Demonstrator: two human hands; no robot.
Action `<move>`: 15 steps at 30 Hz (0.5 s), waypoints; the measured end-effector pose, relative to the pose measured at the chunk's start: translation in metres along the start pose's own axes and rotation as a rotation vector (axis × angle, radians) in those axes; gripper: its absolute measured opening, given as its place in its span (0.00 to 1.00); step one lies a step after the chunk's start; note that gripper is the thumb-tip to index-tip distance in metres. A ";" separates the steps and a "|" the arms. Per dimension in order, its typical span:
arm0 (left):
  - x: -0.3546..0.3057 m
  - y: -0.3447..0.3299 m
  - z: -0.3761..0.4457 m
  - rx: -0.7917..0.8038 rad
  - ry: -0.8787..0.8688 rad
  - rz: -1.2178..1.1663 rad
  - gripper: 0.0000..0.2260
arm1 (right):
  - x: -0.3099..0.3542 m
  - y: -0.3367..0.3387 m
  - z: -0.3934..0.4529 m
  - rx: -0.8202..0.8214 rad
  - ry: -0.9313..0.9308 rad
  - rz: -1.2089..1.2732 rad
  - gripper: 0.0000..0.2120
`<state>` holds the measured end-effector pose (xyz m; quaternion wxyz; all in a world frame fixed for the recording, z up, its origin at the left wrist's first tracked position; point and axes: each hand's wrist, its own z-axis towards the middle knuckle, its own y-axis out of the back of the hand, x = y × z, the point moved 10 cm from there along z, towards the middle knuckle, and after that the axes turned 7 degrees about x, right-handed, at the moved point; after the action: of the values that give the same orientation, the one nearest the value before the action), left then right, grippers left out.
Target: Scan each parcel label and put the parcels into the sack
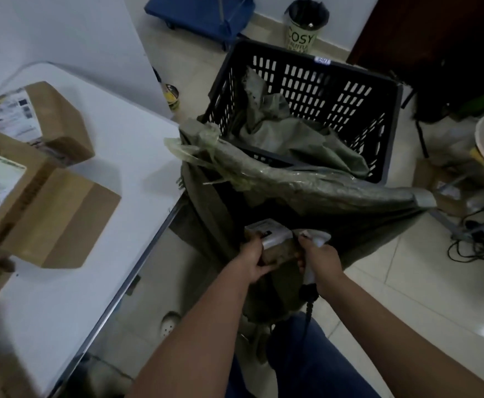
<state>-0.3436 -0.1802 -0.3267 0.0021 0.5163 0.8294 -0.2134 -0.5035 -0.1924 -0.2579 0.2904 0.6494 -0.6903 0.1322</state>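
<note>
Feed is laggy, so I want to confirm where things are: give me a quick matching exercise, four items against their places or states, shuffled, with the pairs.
Column 1:
1. parcel with white label
2. scanner
3. black crate
4. large cardboard box

Column 2:
a. on the white table, untouched
b. gripped by the right hand
c. on the floor beyond the green sack, green sacking inside
d. held by the left hand at the sack's mouth

Pairs: 1-d, 2-b, 3-c, 4-a
</note>
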 end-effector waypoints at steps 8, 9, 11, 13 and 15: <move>-0.019 0.096 0.032 -0.352 -0.099 -0.292 0.21 | 0.002 -0.009 0.004 0.076 0.016 -0.014 0.12; -0.021 0.113 0.027 -0.410 -0.122 -0.291 0.23 | 0.002 -0.013 0.003 0.087 0.012 -0.017 0.12; -0.026 0.147 0.018 -0.505 -0.171 -0.228 0.26 | 0.000 -0.021 0.002 0.108 -0.001 -0.018 0.12; -0.029 0.161 0.011 -0.523 -0.194 -0.223 0.25 | 0.000 -0.029 -0.001 0.132 -0.010 -0.014 0.12; -0.027 0.157 0.003 -0.506 -0.193 -0.375 0.25 | 0.000 -0.036 -0.004 0.150 -0.012 -0.018 0.12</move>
<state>-0.1973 -0.1455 -0.3787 0.1697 0.3150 0.9327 -0.0450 -0.4676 -0.1945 -0.2622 0.2380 0.6763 -0.6743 0.1771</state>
